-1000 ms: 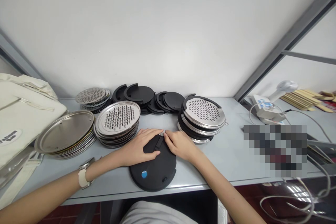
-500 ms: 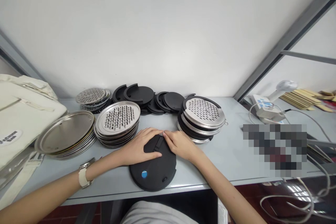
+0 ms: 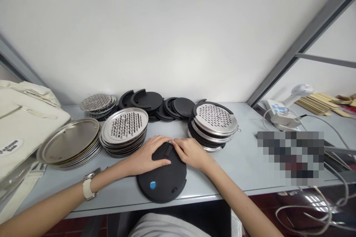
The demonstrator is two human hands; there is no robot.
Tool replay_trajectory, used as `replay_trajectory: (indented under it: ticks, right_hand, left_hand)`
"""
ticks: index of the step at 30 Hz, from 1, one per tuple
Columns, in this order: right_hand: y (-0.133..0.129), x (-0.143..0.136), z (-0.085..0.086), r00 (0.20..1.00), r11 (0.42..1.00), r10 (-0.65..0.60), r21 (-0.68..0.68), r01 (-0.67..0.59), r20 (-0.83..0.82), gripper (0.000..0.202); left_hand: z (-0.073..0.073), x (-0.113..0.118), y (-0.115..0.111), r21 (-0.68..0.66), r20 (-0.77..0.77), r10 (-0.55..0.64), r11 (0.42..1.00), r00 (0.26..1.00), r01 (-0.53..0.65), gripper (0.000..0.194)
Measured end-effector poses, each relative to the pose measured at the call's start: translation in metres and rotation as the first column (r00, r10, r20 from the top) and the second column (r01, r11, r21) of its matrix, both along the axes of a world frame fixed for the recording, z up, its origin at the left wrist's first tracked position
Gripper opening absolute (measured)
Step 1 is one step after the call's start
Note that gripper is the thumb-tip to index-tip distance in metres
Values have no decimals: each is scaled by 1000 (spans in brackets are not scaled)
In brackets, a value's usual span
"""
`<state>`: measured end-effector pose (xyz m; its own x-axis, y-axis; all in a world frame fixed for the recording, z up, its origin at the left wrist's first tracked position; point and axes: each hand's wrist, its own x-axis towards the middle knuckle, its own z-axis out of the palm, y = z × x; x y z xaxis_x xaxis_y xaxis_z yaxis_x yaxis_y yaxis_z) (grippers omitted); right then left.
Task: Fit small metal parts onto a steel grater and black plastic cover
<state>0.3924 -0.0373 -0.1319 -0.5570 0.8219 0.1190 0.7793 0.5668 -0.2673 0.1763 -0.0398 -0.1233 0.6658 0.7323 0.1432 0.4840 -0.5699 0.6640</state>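
Note:
A round black plastic disc [image 3: 162, 185] with a blue dot sticker and a small raised tab lies at the table's front edge. My left hand [image 3: 147, 157] grips its far left side, thumb on top and fingers along the rim. From the right, my right hand [image 3: 191, 152] pinches the far rim beside the tab. The fingertips of both hands meet there, and what is between them is mostly hidden. Just beyond my hands stand a stack of metal grater discs [image 3: 125, 126] on the left and grater discs with black rims [image 3: 215, 118] on the right.
Plain metal discs [image 3: 69, 140] are stacked at the left beside a cream bag [image 3: 25, 118]. Black plastic discs [image 3: 150, 102] and more grater plates [image 3: 97, 103] lie along the wall. A white device with a cable [image 3: 283, 116] and wooden slats [image 3: 317, 103] are at the right.
Both hands stay at the disc's far rim with almost no movement. The view has shifted very slightly.

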Motion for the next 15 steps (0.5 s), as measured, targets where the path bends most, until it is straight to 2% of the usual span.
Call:
replay_trajectory:
  ticks: [15]
  right_hand:
    - [0,1,0,993,1000,14,8,-13,-117,39]
  left_hand:
    - [1,1,0,-9,7,-22,1000,1000,22,51]
